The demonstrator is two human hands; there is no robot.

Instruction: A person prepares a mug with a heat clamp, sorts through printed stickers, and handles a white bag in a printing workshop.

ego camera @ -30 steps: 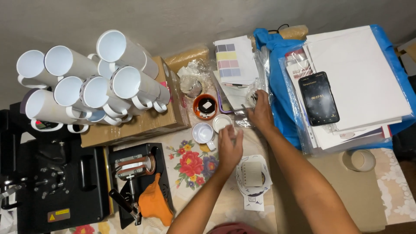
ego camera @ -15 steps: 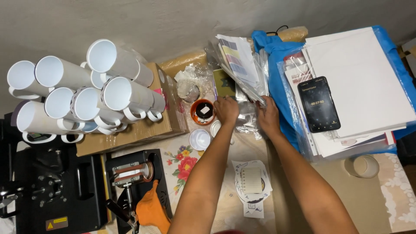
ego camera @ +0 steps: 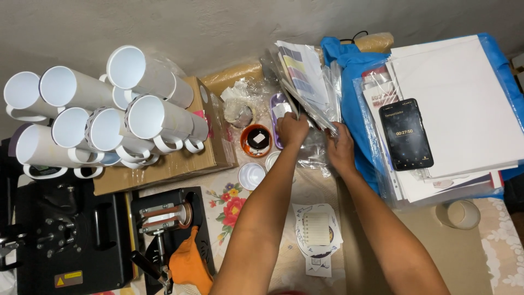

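Both hands (ego camera: 292, 130) (ego camera: 339, 148) gripping plastic sleeves (ego camera: 305, 87) — phone (ego camera: 405, 134) nearby.

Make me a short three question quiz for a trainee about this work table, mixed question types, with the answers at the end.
1. True or false: the black phone lies on the stack of white paper.
2. Which hand is on the sheaf of plastic-sleeved printed sheets? A) left hand B) right hand C) neither
3. Fill in: the white mugs lie stacked on a ______ box.

Key:
1. True.
2. A: the left hand has its grip on the lower edge of the sheets, while the right hand rests on the crinkled clear plastic beside them.
3. Cardboard; the cardboard box sits under them.
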